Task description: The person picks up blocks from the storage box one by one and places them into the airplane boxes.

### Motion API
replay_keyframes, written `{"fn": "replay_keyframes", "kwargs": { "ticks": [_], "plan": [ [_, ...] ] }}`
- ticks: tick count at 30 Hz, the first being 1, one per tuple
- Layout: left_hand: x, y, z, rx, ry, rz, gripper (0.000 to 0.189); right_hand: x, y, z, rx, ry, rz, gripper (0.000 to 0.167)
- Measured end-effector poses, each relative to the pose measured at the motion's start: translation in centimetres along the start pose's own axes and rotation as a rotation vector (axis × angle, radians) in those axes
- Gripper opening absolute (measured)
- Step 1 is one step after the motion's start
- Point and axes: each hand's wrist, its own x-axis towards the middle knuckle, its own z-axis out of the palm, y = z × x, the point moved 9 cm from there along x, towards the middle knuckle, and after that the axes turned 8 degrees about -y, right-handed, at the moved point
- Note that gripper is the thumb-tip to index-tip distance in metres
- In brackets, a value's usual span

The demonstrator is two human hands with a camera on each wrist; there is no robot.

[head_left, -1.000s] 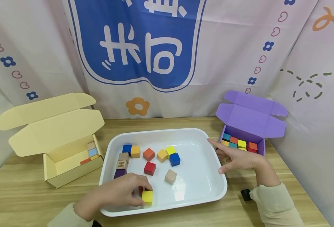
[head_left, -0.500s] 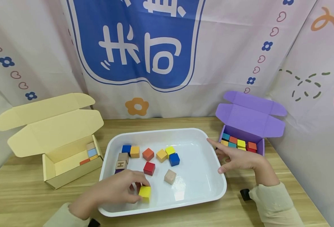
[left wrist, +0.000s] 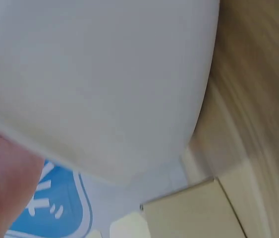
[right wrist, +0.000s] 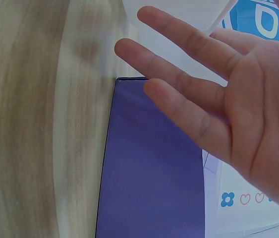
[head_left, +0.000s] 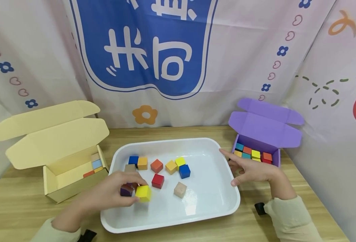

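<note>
In the head view my left hand [head_left: 116, 190] pinches a yellow cube [head_left: 143, 193] between thumb and fingers, over the left part of the white tray [head_left: 209, 191]. A dark purple cube [head_left: 126, 191] shows just behind those fingers. To the right and behind are a red cube [head_left: 158, 180], a plain wooden cube [head_left: 180, 190] and an orange-red cube [head_left: 157, 166]. My right hand [head_left: 253, 170] rests at the tray's right rim. Its fingers [right wrist: 179, 82] look straight in the right wrist view, with nothing held. The left wrist view shows mostly the tray's outer wall [left wrist: 109, 84].
A pale yellow box [head_left: 72, 186] with its lid up stands left of the tray, several blocks inside. At the right, an open purple box [head_left: 265, 124] holds several coloured cubes. Blue cubes [head_left: 184, 171] and yellow-orange cubes [head_left: 142, 163] sit towards the tray's back. A printed curtain [head_left: 232, 67] hangs behind.
My left hand has moved left and away from me, carrying the yellow cube up off the front of the tray. The right hand stays at the tray's rim.
</note>
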Motion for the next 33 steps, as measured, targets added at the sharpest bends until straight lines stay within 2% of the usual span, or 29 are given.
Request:
{"fn": "replay_keyframes", "kwargs": {
  "ticks": [9,16,22,25,28,33],
  "plan": [
    [-2.3,-0.8,-2.6,0.038,0.119,0.014,0.03,-0.2,0.0,0.1,0.011,0.001,-0.001,0.107],
    [-4.6,-1.3,-5.0,0.097,0.25,-0.076,0.034,0.1,0.0,0.2,0.007,0.001,0.0,0.108],
    [-6.7,-1.8,-7.4,0.178,0.365,-0.12,0.04,0.2,0.0,0.0,-0.005,0.002,0.002,0.108],
    [-7.7,-2.1,-8.4,0.21,0.42,-0.133,0.043,0.2,-0.1,0.0,0.003,-0.001,0.003,0.108],
    [-8.4,-2.4,-9.2,0.235,0.459,-0.115,0.046,0.2,-0.1,0.0,0.011,-0.003,0.004,0.108],
    [-9.3,-4.1,-10.1,0.169,0.484,-0.149,0.044,0.1,-0.1,0.0,0.013,-0.006,0.007,0.108]
  ]
}}
